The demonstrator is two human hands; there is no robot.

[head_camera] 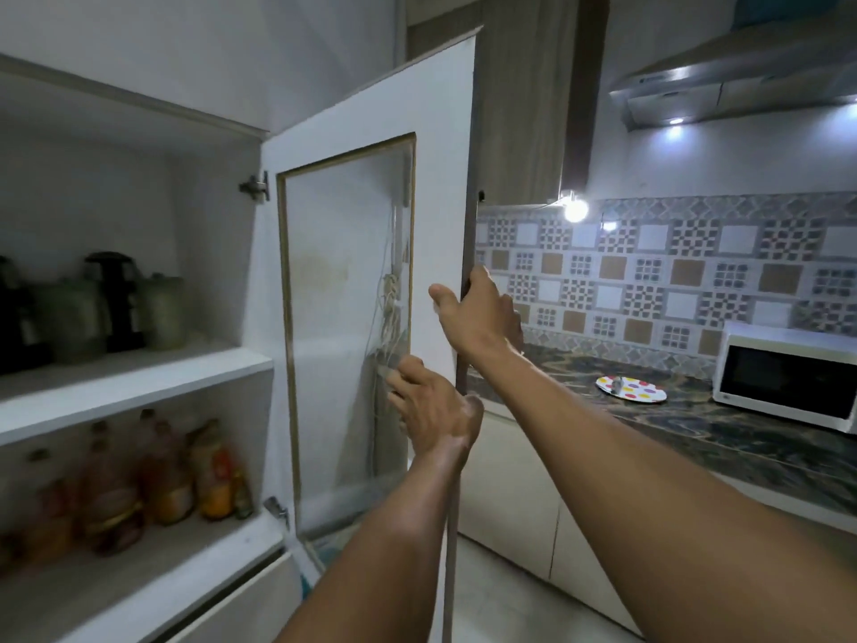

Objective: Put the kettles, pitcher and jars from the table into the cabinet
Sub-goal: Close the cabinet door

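The white cabinet [139,368] stands open on the left. On its middle shelf sit a dark kettle [113,299], a greenish jar [162,310] to its right, a pale green vessel [69,317] and another dark kettle [11,313] at the far left. The cabinet door [445,132], with a cracked glass pane [343,327], swings out in front of me. My right hand [477,313] grips the door's outer edge, thumb on the inner face. My left hand [431,410] presses flat on the lower pane and frame, fingers spread, holding nothing.
Several oil bottles [139,480] fill the lower shelf. To the right runs a dark marble counter [695,429] with a polka-dot plate [630,389] and a white microwave [788,373]. A tiled backsplash and range hood [742,85] are behind.
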